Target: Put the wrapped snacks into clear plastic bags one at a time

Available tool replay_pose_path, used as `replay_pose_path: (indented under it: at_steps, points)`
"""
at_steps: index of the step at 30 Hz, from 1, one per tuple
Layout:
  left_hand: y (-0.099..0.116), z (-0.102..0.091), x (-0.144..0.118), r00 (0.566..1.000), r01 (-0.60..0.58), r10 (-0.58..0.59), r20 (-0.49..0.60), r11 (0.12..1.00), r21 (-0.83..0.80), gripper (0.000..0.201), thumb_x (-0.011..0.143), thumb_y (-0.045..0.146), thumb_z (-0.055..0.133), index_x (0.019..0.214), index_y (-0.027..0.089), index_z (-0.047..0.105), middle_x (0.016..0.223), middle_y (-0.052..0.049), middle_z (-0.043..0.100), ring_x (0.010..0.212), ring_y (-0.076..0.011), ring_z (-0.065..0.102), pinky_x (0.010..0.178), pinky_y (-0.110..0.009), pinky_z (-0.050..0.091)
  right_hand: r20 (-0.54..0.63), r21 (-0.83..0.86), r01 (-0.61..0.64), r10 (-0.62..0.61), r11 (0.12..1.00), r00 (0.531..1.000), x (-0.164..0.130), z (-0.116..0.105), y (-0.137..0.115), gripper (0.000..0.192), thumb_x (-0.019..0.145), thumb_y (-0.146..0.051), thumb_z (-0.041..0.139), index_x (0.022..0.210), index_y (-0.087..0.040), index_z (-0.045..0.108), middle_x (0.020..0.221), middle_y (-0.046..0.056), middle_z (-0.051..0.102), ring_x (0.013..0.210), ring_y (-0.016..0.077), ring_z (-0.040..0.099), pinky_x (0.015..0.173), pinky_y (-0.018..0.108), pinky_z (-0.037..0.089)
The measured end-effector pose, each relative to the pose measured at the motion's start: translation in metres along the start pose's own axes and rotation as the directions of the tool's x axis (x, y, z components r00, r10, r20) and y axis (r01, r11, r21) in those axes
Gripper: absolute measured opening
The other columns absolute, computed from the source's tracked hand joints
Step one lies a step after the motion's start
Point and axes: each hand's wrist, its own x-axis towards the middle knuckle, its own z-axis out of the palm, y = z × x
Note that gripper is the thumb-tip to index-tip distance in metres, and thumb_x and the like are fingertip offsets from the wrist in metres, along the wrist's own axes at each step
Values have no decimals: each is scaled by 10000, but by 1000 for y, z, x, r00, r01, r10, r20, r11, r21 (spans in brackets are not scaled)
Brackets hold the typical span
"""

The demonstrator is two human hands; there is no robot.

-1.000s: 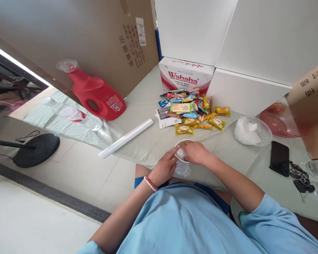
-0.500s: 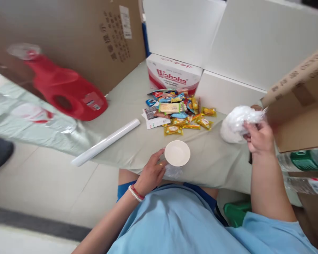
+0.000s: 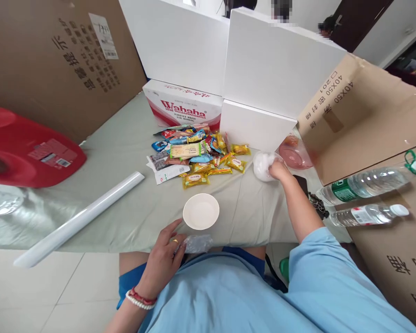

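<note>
My right hand (image 3: 278, 169) is closed on a bunched white plastic bag (image 3: 262, 167), at the table's right side near the snack pile. My left hand (image 3: 166, 245) lies at the front edge with its fingers apart. Its fingertips are just left of a white bowl (image 3: 201, 211), and its thumb side is against a crumpled clear plastic wrapper (image 3: 198, 243). The bowl stands upright with nothing in it. Beyond it lies a pile of wrapped snacks (image 3: 197, 155), several in yellow wrappers.
A red jug (image 3: 38, 148) and a white roll (image 3: 86, 212) lie on the left. Behind the snacks stands a Wahaha carton (image 3: 183, 106) with white panels (image 3: 266, 60). Two water bottles (image 3: 370, 182) and a pinkish bag (image 3: 294, 152) are at the right, beside cardboard (image 3: 360, 120).
The view has swung to the right. My right hand has carried the white bag forward, closer to the snacks. My left fingers have drawn back slightly from the bowl's rim.
</note>
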Motion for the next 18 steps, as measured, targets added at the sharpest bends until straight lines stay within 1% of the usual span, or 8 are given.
replay_pose_path:
  at_steps: [4,8,11,13,14,16,17,18]
  points:
    - [-1,2,0,999,39,-39,-8,999,-7,159,990,243,531,976,195,681,1458,-164,549,1227,-288,631,942,-458,624,-14,18,-22,22,1000,1000,-14,-11,14,722,952,-422,585,1493,16,397,1479,340,470,1279,350,585,1046,398,447]
    - [-4,5,1,998,60,-60,36,998,-11,191,988,261,523,937,194,695,1458,-154,563,1249,-293,625,990,-472,602,-220,46,36,-25,998,975,-45,-29,24,728,960,-435,552,1512,13,395,1599,329,320,1408,424,465,1111,487,417]
    - [-5,10,4,997,54,-54,62,999,1,210,990,267,510,947,196,704,1452,-149,577,1261,-291,624,998,-462,596,-368,140,148,-88,979,926,-86,-33,7,612,986,-386,500,1516,-84,459,1606,259,360,1412,396,472,1075,498,467]
    - [-3,14,8,997,47,-48,65,999,6,217,995,274,504,959,199,703,1455,-147,581,1259,-283,633,984,-440,603,-359,216,329,-239,919,902,-120,-24,-18,523,1020,-360,439,1511,-192,503,1560,185,456,1340,319,555,1017,436,524]
    - [-2,16,10,997,42,-42,68,999,1,218,998,276,500,962,200,702,1461,-143,580,1256,-277,638,977,-427,606,-297,243,457,-383,856,875,-138,-14,-33,500,1030,-356,432,1510,-242,512,1525,148,508,1308,282,583,989,401,545]
    - [2,20,13,997,29,-27,79,999,-18,221,1003,273,496,958,203,701,1464,-138,580,1254,-270,642,979,-414,604,-88,259,708,-713,657,695,-168,11,-66,522,1014,-351,506,1535,-315,481,1542,81,518,1347,235,557,1008,354,540]
    - [4,21,15,996,20,-18,82,999,-27,223,1004,272,496,953,204,703,1459,-139,582,1246,-269,646,979,-414,601,-8,259,771,-796,582,605,-179,26,-81,530,1008,-333,529,1535,-324,476,1569,66,496,1355,222,553,998,334,542]
    - [7,21,17,997,12,-9,82,999,-36,227,1004,272,497,950,204,707,1452,-142,583,1229,-267,654,975,-414,600,44,258,800,-834,541,550,-187,39,-93,500,1012,-295,517,1511,-317,503,1569,60,501,1328,208,575,982,318,546]
